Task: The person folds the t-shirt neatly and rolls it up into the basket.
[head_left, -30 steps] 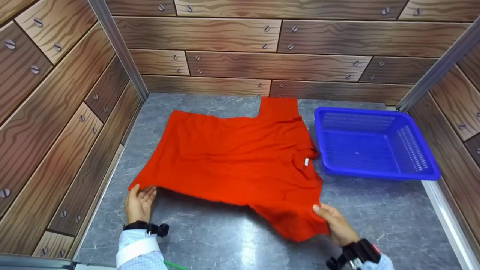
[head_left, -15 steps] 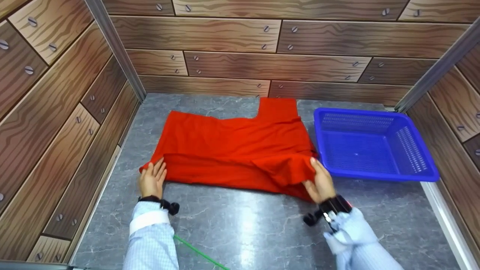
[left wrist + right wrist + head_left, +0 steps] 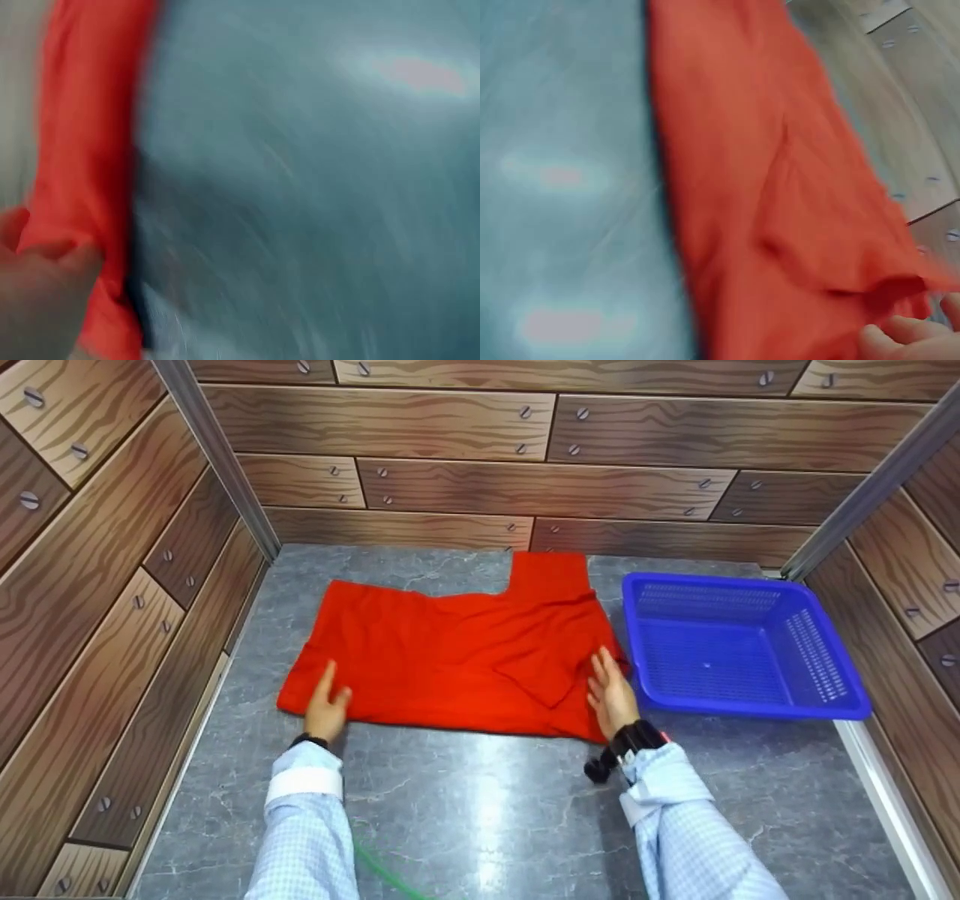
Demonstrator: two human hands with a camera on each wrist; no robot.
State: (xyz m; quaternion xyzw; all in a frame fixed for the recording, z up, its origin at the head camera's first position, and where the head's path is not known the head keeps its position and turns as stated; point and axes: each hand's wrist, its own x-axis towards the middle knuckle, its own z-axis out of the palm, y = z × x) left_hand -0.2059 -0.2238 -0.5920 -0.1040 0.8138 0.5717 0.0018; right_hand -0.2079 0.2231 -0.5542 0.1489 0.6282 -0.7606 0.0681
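- Red shirt (image 3: 435, 652): spread flat on the grey marbled counter (image 3: 420, 802), middle of the head frame; long straight edge toward me, one sleeve (image 3: 550, 574) sticking out at the top.
- On the shirt's right half, a pointed flap (image 3: 544, 679) of the same cloth lies over it, tip toward me.
- My left hand (image 3: 328, 712), left of centre: at the shirt's near edge, fingers loosely extended, thumb apart; left wrist view is blurred but shows fingertips against the cloth.
- My right hand (image 3: 613, 697), right of centre: fingers wide and fairly straight along the shirt's right end; I cannot tell how firmly they touch.
- Blue basket (image 3: 757, 711), right of frame: upright, just beside the shirt's right end.
- Green cord (image 3: 386, 876): bottom of frame, next to my left sleeve (image 3: 304, 840).
- Wood-patterned wall (image 3: 442, 484): across the top.
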